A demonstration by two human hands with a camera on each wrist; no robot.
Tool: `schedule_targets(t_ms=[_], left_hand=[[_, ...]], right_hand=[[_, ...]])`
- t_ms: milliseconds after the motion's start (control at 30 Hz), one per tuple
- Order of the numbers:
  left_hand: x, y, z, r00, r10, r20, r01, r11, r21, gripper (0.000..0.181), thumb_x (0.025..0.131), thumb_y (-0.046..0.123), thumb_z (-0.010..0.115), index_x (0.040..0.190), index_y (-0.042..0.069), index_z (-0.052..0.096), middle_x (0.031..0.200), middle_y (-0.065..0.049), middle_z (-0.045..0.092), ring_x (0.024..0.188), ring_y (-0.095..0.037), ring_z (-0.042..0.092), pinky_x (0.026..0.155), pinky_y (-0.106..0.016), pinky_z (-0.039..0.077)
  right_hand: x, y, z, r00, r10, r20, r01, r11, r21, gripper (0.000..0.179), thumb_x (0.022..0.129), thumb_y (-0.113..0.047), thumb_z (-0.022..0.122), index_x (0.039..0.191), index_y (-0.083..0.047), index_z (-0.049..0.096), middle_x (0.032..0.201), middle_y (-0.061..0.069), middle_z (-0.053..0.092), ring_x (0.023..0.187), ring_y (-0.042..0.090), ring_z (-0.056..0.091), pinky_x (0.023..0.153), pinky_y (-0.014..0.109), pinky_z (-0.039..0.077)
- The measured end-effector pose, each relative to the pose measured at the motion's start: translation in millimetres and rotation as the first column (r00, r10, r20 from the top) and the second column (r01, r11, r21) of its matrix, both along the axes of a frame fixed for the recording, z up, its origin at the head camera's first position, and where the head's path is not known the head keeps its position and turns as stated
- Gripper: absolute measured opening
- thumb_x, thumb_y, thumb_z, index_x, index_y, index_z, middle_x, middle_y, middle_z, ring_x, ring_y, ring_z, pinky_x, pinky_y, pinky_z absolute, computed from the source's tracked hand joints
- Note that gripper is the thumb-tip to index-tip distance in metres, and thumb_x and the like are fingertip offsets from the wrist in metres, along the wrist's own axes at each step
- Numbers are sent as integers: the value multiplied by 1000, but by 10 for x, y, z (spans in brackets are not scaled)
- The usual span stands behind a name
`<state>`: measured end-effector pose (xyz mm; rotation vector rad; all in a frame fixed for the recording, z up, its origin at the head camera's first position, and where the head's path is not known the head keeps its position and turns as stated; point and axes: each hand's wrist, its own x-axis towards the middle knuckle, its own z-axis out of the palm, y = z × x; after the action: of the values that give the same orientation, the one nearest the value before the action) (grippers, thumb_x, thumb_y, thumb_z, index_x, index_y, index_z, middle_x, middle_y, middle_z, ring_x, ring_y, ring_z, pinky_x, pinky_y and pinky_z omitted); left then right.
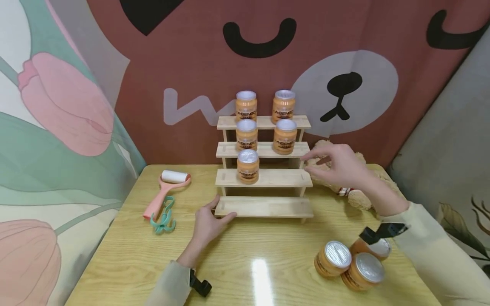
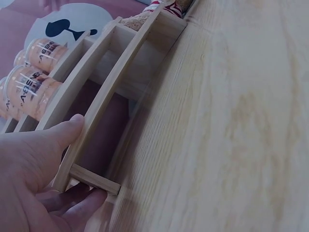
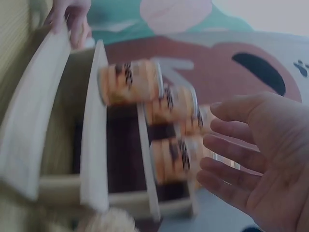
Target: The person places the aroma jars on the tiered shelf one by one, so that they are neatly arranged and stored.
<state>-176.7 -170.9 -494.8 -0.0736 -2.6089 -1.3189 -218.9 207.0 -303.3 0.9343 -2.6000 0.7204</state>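
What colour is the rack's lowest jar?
The jar is orange with dark lettering, clearest in the head view.

On the table (image 1: pixel 115 263) I can see a pink roller (image 1: pixel 164 191) with a teal hook (image 1: pixel 164 217) just beside it. To my right a fluffy plush (image 1: pixel 360 199) lies partly hidden. Behind hangs a brown curtain (image 1: pixel 191 63); tulips cover the left cloth (image 1: pixel 65 104).
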Motion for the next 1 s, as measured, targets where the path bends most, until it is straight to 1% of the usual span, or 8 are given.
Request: schedule_targets(t_ms=[100,267,367,433,633,700,833,1000], left_hand=[[4,-9,3,1000,-1,4,1,1000,11,91,83,36,94,152,-4,52,147,-25,61,62,-8,56,56,-20,45],[-1,-19,11,1000,-5,-7,5,1000,8,90,82,35,95,151,-5,52,145,-26,62,58,-7,57,54,-20,45],[-6,-8,0,1000,-8,-11,8,1000,7,90,83,35,94,151,-4,52,145,-26,62,56,-7,53,53,-20,44],[-12,-2,-14,1000,-7,-19,7,1000,1,90,83,36,94,151,-4,52,146,-26,62,62,-5,55,55,-20,45],[-14,15,-21,1000,-10,-12,10,1000,20,90,82,35,95,150,-6,53,147,-26,60,54,-5,44,50,-20,41],[-10,17,-23,1000,-10,-25,10,1000,15,89,82,34,95,149,-8,53,146,-27,60,54,-6,45,51,-21,41],[-8,16,-29,999,-2,-49,3,1000,8,88,82,34,95,148,-9,55,145,-28,60,58,-8,48,53,-20,42],[-7,6,-32,999,-1,-43,2,1000,20,89,82,34,95,148,-8,54,145,-27,61,57,-7,48,53,-21,42]], right_hand=[[105,218,-75,999,9,45,-10,1000,18,19,95,-16,82,114,-21,82,108,0,80,89,18,76,74,34,65],[285,488,-238,990,96,105,-102,993,53,29,93,-15,85,118,-27,78,112,-8,79,82,0,71,66,24,60],[377,592,-360,980,164,109,-169,985,41,34,92,-13,85,119,-29,77,112,-12,77,87,-2,70,70,24,61],[441,627,-433,967,206,149,-210,978,11,34,92,-11,84,120,-29,76,113,-12,77,91,0,71,73,25,63],[620,645,-596,926,291,240,-299,954,-1,35,92,-19,86,123,-30,74,118,-10,76,105,1,69,76,27,64],[662,643,-640,908,317,275,-332,943,9,37,92,-23,87,125,-30,72,120,-8,75,109,1,68,76,27,64],[728,648,-727,838,356,413,-382,924,-22,40,93,-28,85,130,-28,70,126,-5,73,116,2,66,78,29,64],[805,663,-838,762,330,558,-381,924,-26,45,93,-35,85,134,-30,67,133,-1,70,122,7,64,80,32,63]])
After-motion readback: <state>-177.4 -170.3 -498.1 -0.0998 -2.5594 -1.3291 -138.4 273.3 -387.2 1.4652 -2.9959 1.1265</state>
